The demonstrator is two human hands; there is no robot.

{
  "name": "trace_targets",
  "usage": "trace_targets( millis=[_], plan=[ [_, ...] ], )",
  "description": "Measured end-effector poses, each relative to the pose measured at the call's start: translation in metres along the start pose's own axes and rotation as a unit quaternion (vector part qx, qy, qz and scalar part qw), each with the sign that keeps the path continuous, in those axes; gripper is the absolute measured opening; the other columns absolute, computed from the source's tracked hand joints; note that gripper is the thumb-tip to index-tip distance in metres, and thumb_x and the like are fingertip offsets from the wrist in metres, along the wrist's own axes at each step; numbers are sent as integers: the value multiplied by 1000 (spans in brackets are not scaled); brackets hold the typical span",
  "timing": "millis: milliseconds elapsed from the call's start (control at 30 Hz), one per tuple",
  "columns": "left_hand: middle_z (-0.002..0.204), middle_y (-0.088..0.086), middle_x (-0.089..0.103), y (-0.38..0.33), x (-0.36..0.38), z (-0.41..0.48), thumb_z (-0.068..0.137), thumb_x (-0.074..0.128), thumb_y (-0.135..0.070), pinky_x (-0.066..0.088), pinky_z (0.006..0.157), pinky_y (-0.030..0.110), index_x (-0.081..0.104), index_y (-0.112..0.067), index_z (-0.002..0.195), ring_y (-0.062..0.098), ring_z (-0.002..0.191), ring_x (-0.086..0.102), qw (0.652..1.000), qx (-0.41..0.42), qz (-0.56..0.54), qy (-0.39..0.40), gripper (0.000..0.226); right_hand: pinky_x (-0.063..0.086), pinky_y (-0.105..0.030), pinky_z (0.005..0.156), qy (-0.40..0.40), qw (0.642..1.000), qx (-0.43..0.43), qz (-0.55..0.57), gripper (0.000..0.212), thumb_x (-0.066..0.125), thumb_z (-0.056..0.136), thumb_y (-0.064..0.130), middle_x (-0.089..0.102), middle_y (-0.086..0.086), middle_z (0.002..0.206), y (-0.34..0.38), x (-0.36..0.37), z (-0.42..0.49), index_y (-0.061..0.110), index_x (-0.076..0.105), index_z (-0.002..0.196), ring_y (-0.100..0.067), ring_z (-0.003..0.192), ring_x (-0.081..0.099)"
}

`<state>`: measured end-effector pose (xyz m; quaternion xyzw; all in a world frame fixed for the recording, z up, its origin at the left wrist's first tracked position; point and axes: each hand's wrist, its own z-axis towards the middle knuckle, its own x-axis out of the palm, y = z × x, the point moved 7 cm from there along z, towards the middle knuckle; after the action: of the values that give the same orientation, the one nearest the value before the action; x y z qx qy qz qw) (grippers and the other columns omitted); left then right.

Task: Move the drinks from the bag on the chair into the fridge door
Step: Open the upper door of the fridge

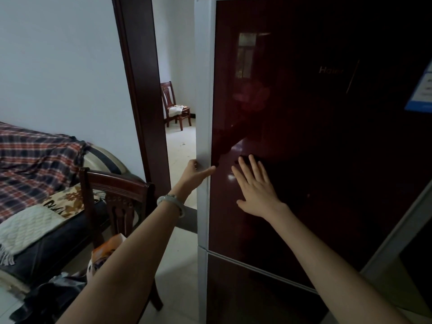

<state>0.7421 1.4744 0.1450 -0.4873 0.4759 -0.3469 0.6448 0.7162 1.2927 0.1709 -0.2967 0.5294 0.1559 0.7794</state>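
The tall fridge door (304, 136) has a glossy dark red front and a white side edge (203, 101). My left hand (195, 174) grips that white edge at about mid height, thumb on the front and fingers hidden behind. My right hand (254, 185) lies flat on the red front with fingers straight and spread. A dark wooden chair (117, 190) stands at the lower left; on it sits an orange and white bag (105, 253), partly hidden by my left forearm. No drinks show.
A bed (35, 171) with a plaid blanket and a white towel fills the left side. A dark door frame (140, 90) opens onto a room with a second wooden chair (174, 106). Dark cloth (46, 298) lies at the bottom left. A lower fridge door (245, 293) sits below.
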Motion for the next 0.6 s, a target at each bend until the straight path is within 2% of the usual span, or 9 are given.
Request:
trace_targets(
  millis=[133,233,333,433,533,600],
  plan=[
    [120,9,53,5,-7,-16,79,72,-31,43,82,25,39,-5,127,16,103,53,1000,8,12,-15,65,-18,-47,108,-2,1000,-2,-2,92,57,84,38,-19,-14,154,7,-2,-11,15,-7,146,-33,131,-32],
    [124,6,50,10,-13,-40,79,72,-28,42,90,26,37,-6,131,16,110,51,999,34,16,-5,66,-15,-46,110,-27,999,6,17,87,54,86,36,-14,-13,155,15,-11,-25,14,-5,146,-32,134,-28],
    [129,8,51,12,-23,-66,80,71,-27,43,98,31,38,-6,131,19,116,51,998,61,28,5,65,-7,-44,112,-61,996,18,63,81,56,86,30,-2,-14,156,29,-22,-42,12,5,147,-33,141,-13],
    [130,6,52,13,-33,-97,75,71,-37,44,100,35,39,-8,132,18,118,52,996,74,39,36,71,5,-41,113,-100,986,42,125,75,60,84,22,11,-16,155,43,-30,-62,8,18,145,-31,143,2],
    [129,1,53,11,-42,-133,66,71,-49,44,102,42,40,-12,131,15,118,52,993,93,46,61,81,6,-35,112,-110,977,55,175,72,57,87,20,7,-14,156,59,-36,-84,8,16,145,-27,143,3],
    [129,-2,52,9,-45,-157,65,71,-49,45,101,42,40,-14,131,13,117,52,990,108,56,74,81,5,-33,112,-109,972,59,201,73,56,88,20,5,-12,156,73,-41,-101,9,13,146,-25,143,4]
  ],
)
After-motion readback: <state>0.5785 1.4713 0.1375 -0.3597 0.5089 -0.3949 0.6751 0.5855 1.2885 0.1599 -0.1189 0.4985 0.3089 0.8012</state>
